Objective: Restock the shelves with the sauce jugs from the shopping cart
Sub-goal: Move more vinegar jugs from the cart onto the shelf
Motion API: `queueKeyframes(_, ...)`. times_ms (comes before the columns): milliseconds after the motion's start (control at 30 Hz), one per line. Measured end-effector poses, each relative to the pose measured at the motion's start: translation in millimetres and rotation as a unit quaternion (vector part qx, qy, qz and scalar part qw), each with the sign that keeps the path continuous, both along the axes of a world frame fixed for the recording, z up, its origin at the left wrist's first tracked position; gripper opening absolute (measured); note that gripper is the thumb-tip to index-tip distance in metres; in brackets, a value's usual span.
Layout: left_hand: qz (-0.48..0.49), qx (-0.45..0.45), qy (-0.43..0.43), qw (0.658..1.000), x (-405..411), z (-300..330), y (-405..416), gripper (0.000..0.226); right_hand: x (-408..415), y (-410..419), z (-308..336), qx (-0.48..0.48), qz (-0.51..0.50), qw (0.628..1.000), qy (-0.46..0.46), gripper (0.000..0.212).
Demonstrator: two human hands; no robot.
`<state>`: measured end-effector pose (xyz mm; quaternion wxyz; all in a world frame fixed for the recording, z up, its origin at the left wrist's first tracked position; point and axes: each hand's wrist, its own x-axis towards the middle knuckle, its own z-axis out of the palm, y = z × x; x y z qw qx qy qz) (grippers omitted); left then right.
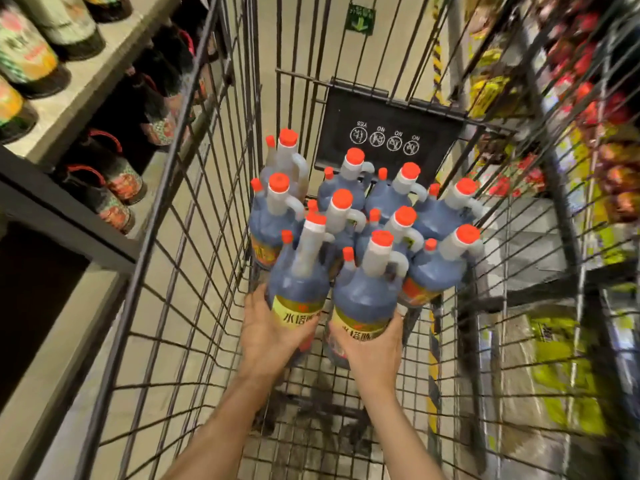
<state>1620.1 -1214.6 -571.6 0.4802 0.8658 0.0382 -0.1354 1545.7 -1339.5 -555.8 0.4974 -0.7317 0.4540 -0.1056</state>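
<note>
Here the person leans into the shopping cart (pixel 194 188) with both arms. The left hand (pixel 268 332) wraps around the lower part of one sauce jug (pixel 298 282). The right hand (pixel 372 344) wraps around the lower part of the jug beside it (pixel 365 292). Each hand cups its jug low on the label, most likely because a full jug is heavy and the fat part gives a firm hold. The two held jugs tip a little toward the person and sit higher than the others, so I think they are being lifted out.

The other jugs stand upright and packed close together at the far end of the cart. Standing up and squeezed tight, they are less likely to fall over when the cart rolls.

Now the count. I can see ten big orange caps (pixel 381 238), so ten jugs in the cart, two of them in the hands. Each jug also has a small orange cap on its shoulder. More jugs could be hidden under these; I cannot tell.

The shelves (pixel 90 84) are on the left, just beside the cart. About six dark bottles with red handles (pixel 119 174) sit on the lower shelf, and about five bottles are on the upper one. None of the blue jugs are on the shelves that I can see, so the job looks like it has lots left.
</note>
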Motion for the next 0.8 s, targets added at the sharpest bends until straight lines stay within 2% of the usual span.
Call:
queueKeyframes(100, -0.01, 0.014, 0.032, 0.999, -14.5, 28.0, 2.7, 0.102, -11.5, -0.8, 23.5, 0.013, -0.02, 1.0, 0.003, 0.088)
queueKeyframes(300, -0.044, -0.013, -0.011, 0.999, -32.4, 112.4, 2.5, 0.096, -28.6, -5.1, 101.0, -0.015, -0.052, 0.999, 0.0, 0.091)
queueKeyframes(367, -0.046, -0.034, -0.029, 0.998, -33.5, 145.8, -1.3, 0.093, -31.7, -8.8, 133.6, -0.022, -0.065, 0.998, 0.003, 0.088)
queueKeyframes(467, -0.032, -0.074, -0.052, 0.995, -37.3, 200.2, -10.9, 0.086, -36.1, -15.0, 181.8, -0.034, -0.057, 0.998, -0.019, 0.096)
queueKeyframes(567, -0.023, -0.133, -0.05, 0.99, -38.6, 242.7, -22.1, 0.093, -39.5, -24.5, 229.4, -0.07, -0.05, 0.995, -0.045, 0.086)
queueKeyframes(800, -0.064, -0.205, -0.08, 0.973, -40.6, 321.1, -42.9, 0.076, -47.9, -47.6, 320.5, -0.116, -0.066, 0.986, -0.101, 0.077)
